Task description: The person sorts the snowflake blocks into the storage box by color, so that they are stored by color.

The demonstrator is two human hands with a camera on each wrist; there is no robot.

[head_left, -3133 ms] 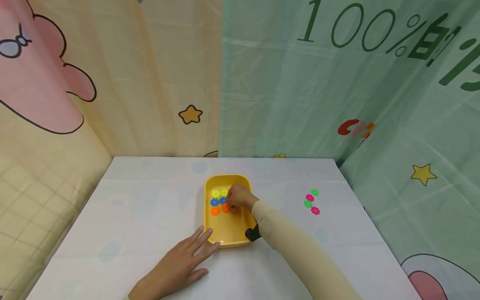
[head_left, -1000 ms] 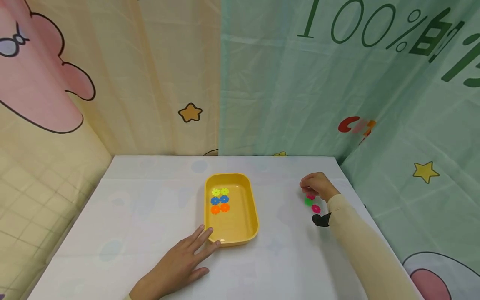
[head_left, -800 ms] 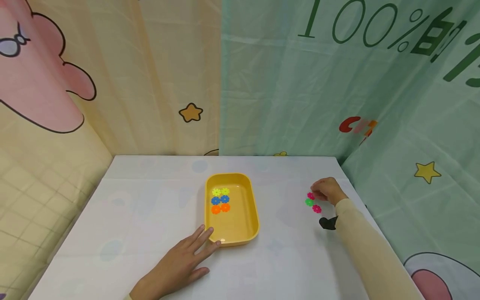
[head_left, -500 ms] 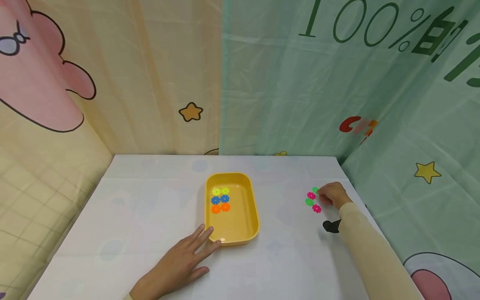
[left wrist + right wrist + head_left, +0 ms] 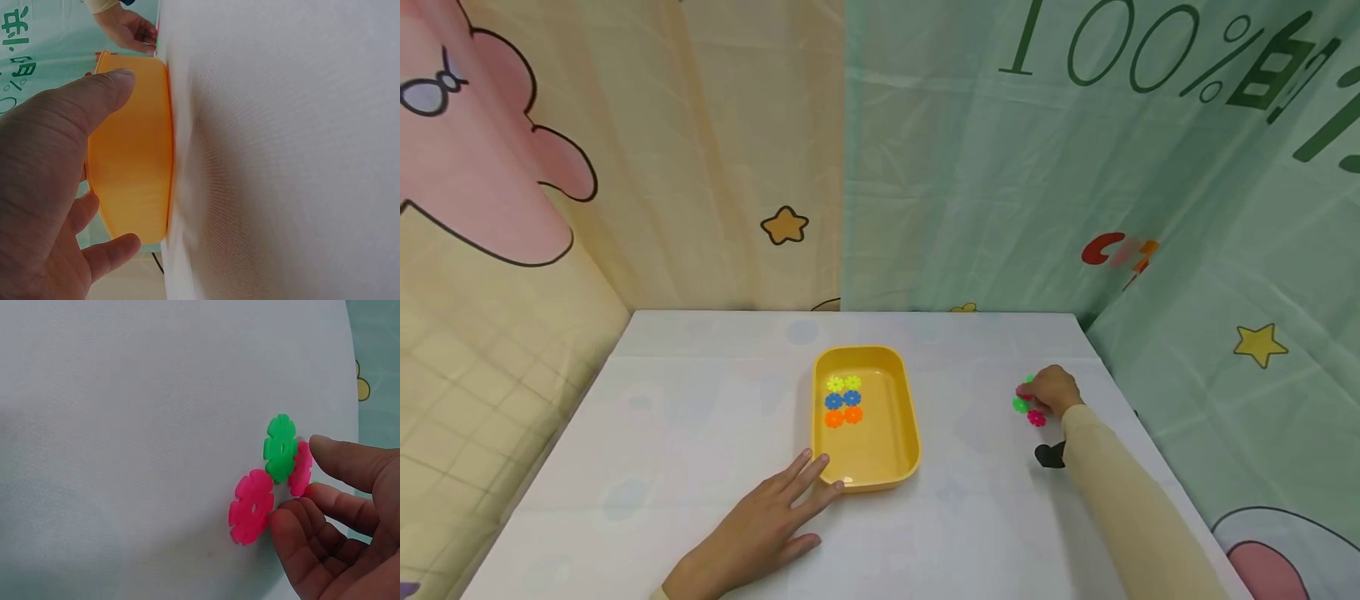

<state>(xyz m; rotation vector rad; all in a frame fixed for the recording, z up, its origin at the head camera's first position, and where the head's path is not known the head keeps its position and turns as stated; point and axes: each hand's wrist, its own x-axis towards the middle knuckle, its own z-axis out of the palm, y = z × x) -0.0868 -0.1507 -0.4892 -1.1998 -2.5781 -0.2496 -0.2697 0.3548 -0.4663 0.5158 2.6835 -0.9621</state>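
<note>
At the right of the table my right hand pinches a pink flower-shaped plastic piece between thumb and index finger, at its edges. Beside it lie a green flower-shaped piece and another pink piece; a farther green one is mostly covered by the hand. My left hand lies with spread fingers against the near left corner of the yellow tray. Inside the tray, on its left side, are pairs of yellow pieces, blue pieces and orange pieces.
The white table is bounded by printed curtains at the back and sides. A black object hangs at the right wrist, just above the tabletop. The tray's raised rim surrounds the pieces in it.
My right hand has gone from inside the tray to the loose pieces at the right, shifted around the far green piece, then moved left onto the pink one. The left hand stays put.
</note>
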